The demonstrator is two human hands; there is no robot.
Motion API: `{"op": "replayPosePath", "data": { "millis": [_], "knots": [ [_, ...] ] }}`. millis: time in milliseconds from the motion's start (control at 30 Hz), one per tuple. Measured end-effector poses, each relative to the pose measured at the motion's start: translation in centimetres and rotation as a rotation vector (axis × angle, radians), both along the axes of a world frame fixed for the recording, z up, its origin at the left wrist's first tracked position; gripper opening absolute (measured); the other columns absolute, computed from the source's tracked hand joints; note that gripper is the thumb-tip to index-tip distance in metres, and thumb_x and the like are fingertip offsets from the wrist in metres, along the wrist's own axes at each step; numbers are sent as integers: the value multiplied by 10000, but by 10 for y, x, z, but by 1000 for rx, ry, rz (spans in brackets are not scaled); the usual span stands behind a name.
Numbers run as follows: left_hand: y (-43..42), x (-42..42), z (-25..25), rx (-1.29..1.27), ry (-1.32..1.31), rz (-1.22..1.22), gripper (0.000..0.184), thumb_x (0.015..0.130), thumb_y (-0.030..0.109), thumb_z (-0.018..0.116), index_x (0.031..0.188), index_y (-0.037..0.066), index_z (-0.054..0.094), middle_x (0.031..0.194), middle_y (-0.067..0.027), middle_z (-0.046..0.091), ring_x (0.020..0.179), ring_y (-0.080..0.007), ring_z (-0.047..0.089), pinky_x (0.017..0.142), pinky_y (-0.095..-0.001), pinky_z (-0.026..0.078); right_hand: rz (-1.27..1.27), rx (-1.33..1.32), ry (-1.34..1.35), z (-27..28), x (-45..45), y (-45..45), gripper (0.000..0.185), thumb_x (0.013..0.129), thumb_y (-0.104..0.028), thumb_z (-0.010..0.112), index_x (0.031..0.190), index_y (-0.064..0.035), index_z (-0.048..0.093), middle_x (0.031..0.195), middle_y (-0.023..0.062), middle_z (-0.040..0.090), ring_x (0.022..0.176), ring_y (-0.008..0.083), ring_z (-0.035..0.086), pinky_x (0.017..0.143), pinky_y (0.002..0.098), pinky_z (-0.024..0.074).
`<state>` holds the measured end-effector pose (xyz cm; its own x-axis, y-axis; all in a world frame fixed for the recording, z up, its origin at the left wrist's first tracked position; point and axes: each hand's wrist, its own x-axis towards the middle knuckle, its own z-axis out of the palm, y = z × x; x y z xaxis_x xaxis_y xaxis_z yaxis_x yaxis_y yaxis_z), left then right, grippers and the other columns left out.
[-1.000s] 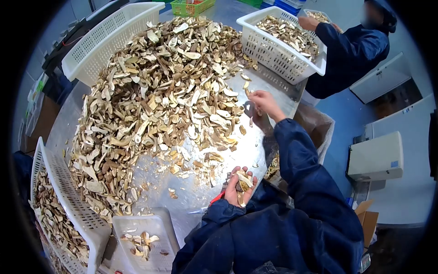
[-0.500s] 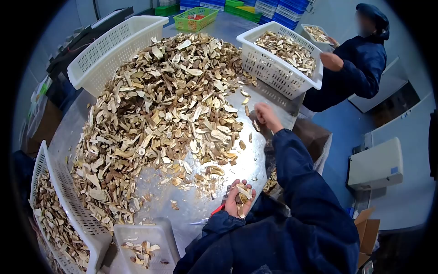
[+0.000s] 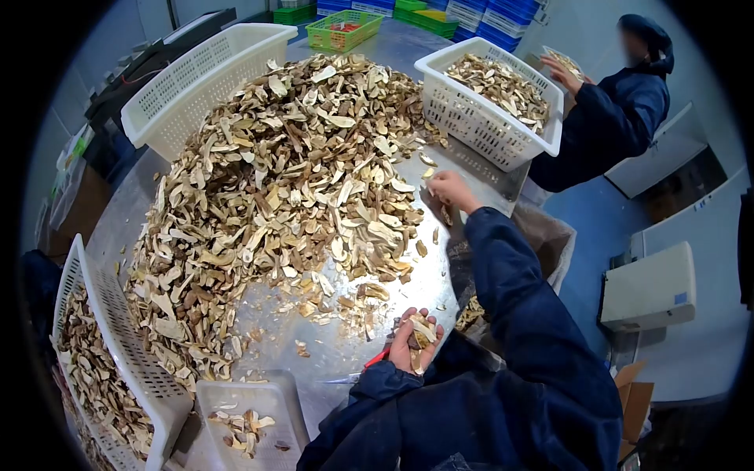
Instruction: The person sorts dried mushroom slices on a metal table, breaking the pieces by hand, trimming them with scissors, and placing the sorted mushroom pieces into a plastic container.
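Dried, pale brown slices, which look like mushroom, form a large pile [image 3: 283, 180] on the metal table [image 3: 314, 361]. Near the table's front edge my left hand [image 3: 410, 341] is curled around several slices [image 3: 422, 334]. Beside it lies a tool with red handles [image 3: 378, 356], its blade pointing left. My right hand [image 3: 454, 191] is over the table, right of the pile, with its fingers pressed together next to a few loose slices. What those fingers hold, if anything, is too small to tell.
White baskets stand at the back left [image 3: 157, 102], back right [image 3: 479, 125] and front left [image 3: 133, 353]. A small white tray [image 3: 290, 416] holds a few slices. A green basket [image 3: 345, 39] is at the back. Beyond the right basket stands a person [image 3: 620, 110] in dark blue.
My right hand has moved slightly left, toward the loose slices beside the pile. My left hand has kept its slices. The other person's hand has moved from beside the basket up toward a small tray.
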<state>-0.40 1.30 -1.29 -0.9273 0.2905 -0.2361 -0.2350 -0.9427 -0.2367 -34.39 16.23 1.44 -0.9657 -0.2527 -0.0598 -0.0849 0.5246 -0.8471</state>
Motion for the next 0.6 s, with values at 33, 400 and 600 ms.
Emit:
{"op": "replayPosePath", "data": {
  "millis": [33,400,600],
  "knots": [
    [0,0,1,5,-2,2,192,901,146,519,1087,159,562,1091,-83,547,1010,-252,533,885,-425,446,10,-409,-245,5,2,13,250,771,-280,630,725,-35,604,549,78,538,461,162,526,396,274,356],
    [0,-1,2,-25,16,-5,178,897,152,525,1071,158,559,1091,-74,543,1008,-236,525,865,-418,450,147,665,405,26,-5,-18,236,771,-162,590,970,-39,618,888,202,619,851,387,570,751,394,443],
    [0,0,1,-10,-20,-14,181,910,146,501,1082,155,557,1104,-80,547,1019,-239,527,868,-417,450,178,-911,-471,20,2,16,201,828,-258,602,893,-71,569,736,48,574,568,149,514,395,255,374]
  ]
}}
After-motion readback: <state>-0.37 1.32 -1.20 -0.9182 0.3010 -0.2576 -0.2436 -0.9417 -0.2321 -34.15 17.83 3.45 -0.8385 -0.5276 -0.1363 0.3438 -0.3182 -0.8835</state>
